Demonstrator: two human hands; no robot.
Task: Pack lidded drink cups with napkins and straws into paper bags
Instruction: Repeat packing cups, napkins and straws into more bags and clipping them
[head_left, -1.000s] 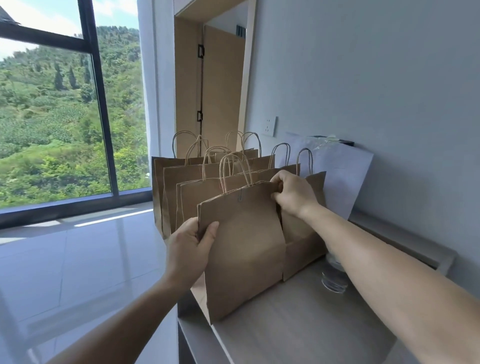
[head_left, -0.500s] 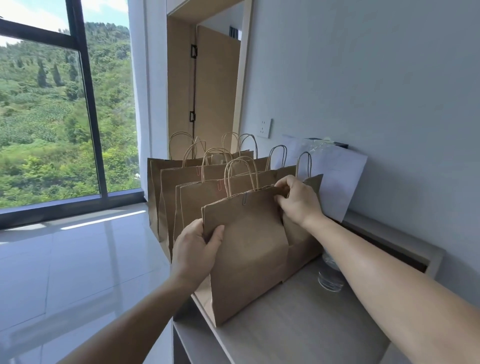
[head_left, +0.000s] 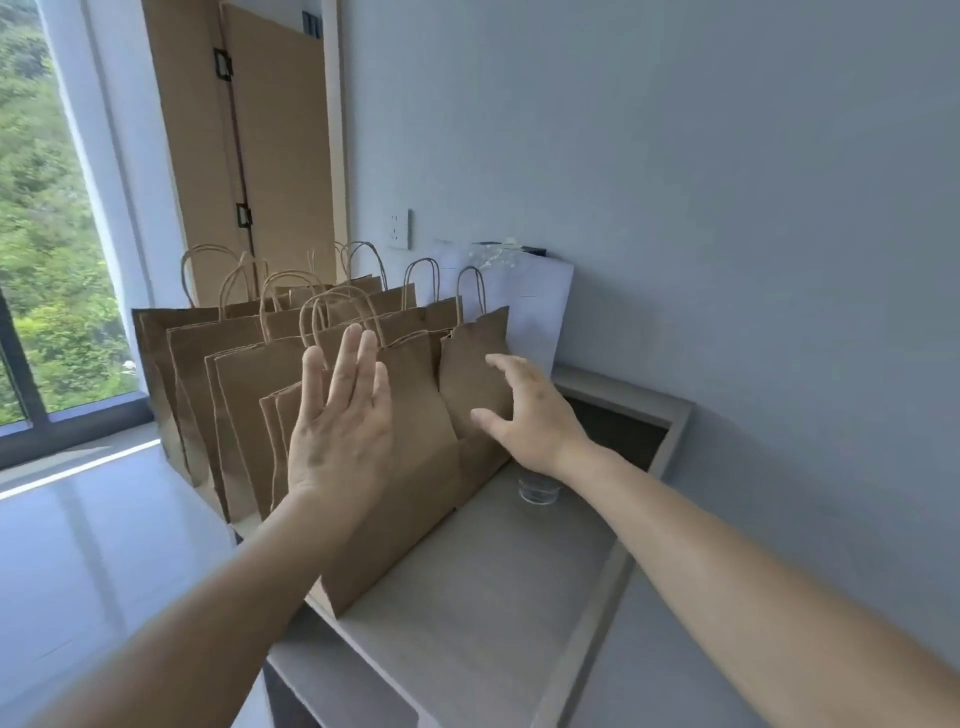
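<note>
Several brown paper bags with twisted handles stand in a row on a grey shelf (head_left: 498, 582). The nearest paper bag (head_left: 410, 499) leans back against the others. My left hand (head_left: 343, 426) is raised in front of it with fingers straight and spread, holding nothing. My right hand (head_left: 524, 410) hovers with fingers loosely spread beside the folded side of a bag (head_left: 475, 364) further back, gripping nothing. What is inside the bags is hidden.
A clear glass (head_left: 537, 488) stands on the shelf under my right wrist. A white paper bag (head_left: 530, 306) leans on the wall behind the row. The shelf's left edge drops to the tiled floor (head_left: 78, 545); a window is at far left.
Both hands have let go of the nearest bag: the left was gripping its left edge, the right pinching its top corner. The view has shifted right and down.
</note>
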